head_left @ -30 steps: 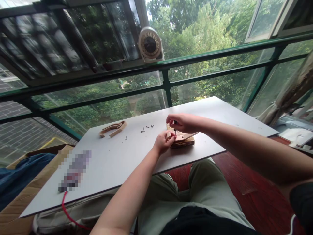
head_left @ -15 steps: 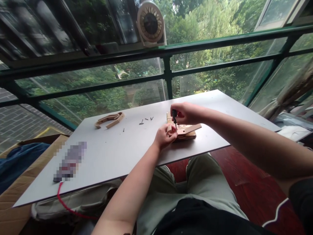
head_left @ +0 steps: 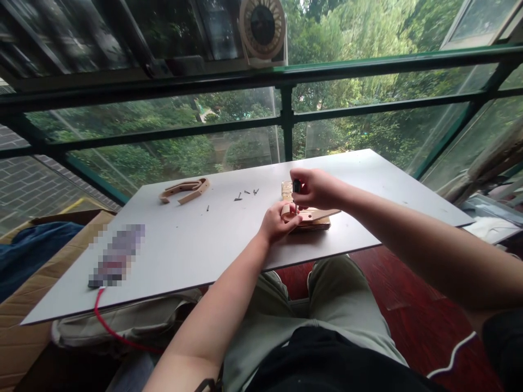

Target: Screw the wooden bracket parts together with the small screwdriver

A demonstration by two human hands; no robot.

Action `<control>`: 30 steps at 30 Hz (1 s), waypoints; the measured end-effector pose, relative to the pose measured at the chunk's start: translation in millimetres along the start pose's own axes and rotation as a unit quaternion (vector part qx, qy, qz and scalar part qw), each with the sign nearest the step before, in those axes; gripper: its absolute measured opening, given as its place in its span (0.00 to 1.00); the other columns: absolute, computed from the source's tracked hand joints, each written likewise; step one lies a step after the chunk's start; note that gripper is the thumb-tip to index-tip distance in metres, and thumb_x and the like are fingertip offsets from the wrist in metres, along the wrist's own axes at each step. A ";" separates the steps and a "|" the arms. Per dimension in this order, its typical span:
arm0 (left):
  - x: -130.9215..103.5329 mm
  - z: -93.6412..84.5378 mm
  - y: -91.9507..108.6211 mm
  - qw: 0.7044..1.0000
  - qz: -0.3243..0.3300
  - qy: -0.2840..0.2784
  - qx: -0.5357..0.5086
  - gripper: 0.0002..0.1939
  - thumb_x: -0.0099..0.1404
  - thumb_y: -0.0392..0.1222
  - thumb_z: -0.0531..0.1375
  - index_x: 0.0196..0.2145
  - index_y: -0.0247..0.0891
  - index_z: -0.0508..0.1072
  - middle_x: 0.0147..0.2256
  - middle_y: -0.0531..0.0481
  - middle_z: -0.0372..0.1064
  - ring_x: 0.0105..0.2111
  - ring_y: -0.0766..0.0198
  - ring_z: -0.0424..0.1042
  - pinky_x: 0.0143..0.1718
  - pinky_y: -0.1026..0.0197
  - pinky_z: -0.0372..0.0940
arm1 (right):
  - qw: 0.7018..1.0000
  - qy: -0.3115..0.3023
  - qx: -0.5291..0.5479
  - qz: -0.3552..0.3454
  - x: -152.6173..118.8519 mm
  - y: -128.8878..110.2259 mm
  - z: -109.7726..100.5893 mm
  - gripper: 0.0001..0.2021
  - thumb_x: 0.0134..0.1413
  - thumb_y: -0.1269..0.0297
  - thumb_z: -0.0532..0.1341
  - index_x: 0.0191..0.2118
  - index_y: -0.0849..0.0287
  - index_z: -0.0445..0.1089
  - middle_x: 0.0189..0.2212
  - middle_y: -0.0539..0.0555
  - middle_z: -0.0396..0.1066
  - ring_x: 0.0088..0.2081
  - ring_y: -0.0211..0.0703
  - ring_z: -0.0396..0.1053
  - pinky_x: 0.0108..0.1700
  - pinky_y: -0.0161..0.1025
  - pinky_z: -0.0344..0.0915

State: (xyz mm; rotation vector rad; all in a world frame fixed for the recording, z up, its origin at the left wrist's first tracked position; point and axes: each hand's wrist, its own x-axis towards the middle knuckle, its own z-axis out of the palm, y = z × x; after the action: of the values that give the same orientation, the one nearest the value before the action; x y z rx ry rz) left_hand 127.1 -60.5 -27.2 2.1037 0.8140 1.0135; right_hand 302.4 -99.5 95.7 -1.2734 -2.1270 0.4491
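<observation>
My right hand (head_left: 311, 188) is wrapped round the dark handle of a screwdriver (head_left: 296, 187), which stands nearly upright with its shaft pointing down. Below it lies a light wooden piece with holes (head_left: 316, 215), one end curved. My left hand (head_left: 279, 223) grips that curved end, fingers close to the screwdriver's tip. The tip itself is hidden by the fingers. Under the wooden piece sits a rough wooden block (head_left: 322, 225) on the white table (head_left: 196, 245).
Several screws (head_left: 247, 192) lie loose beyond my left hand. Curved wooden pieces (head_left: 186, 190) rest at the table's far left. A blurred-out object with a red cord (head_left: 116, 256) lies at the near left. A green railing (head_left: 287, 125) runs behind the table.
The view has shifted slightly, so the table scene sits a little differently in frame. Both hands keep their holds; the wooden piece's free end looks lower against the block.
</observation>
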 end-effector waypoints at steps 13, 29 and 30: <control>-1.3 8.8 -9.3 0.996 0.006 0.033 -0.085 0.15 0.66 0.50 0.63 0.28 0.38 0.71 0.29 0.51 0.73 0.32 0.62 0.73 0.39 0.59 0.70 | 0.999 0.026 0.021 -0.024 1.6 7.5 6.9 0.09 0.48 0.71 0.58 0.39 0.57 0.66 0.29 0.48 0.70 0.25 0.33 0.57 0.30 0.34 0.54; 5.0 2.6 -11.7 0.999 0.021 0.013 -0.024 0.06 0.55 0.35 0.62 0.27 0.40 0.66 0.30 0.51 0.72 0.36 0.58 0.76 0.38 0.58 0.71 | 0.998 0.004 0.019 -0.061 2.0 16.0 1.3 0.05 0.52 0.70 0.59 0.37 0.59 0.68 0.31 0.52 0.75 0.30 0.36 0.66 0.34 0.33 0.58; 4.7 3.1 -11.5 0.999 0.019 0.014 -0.026 0.05 0.55 0.36 0.62 0.28 0.40 0.67 0.31 0.51 0.73 0.36 0.58 0.75 0.38 0.58 0.71 | 0.998 0.002 0.015 -0.061 1.9 15.8 1.2 0.05 0.52 0.70 0.59 0.37 0.59 0.68 0.31 0.52 0.75 0.30 0.36 0.66 0.34 0.33 0.58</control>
State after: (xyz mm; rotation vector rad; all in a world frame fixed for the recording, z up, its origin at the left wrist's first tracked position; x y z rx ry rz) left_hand 129.2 -51.0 -35.5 2.0729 0.7565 1.0738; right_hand 311.5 -90.2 86.5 -1.1194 -2.1713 0.4239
